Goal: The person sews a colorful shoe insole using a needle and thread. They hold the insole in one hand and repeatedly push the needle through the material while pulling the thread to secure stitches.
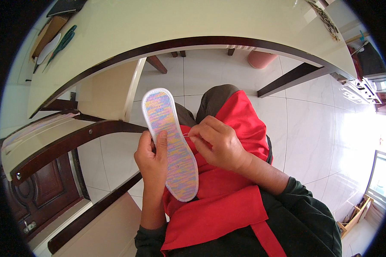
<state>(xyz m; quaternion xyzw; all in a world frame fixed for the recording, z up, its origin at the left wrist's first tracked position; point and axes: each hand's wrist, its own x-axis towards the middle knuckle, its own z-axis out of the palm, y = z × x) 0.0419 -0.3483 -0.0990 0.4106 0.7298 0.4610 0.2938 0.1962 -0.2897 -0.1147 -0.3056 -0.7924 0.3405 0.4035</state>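
Note:
A shoe insole (177, 154) with multicoloured stitching and a white bound edge stands tilted over my lap. My left hand (154, 154) grips it at its left edge, thumb across the stitched face and fingers behind. Just right of the insole, my right hand (217, 141) pinches a thin white thread (186, 135) between thumb and forefinger. The thread runs toward the insole's right edge; whether a needle is in the fingers is too small to tell. A red apron (225, 189) covers my lap beneath both hands.
A cream table (193, 19) with a dark edge spans the front. On its left lie green-handled scissors (62, 41), a white insole-shaped piece (48, 48) and a cardboard box (48, 33). A wooden chair (90, 131) stands at left. Under the table is a pink bin (260, 59).

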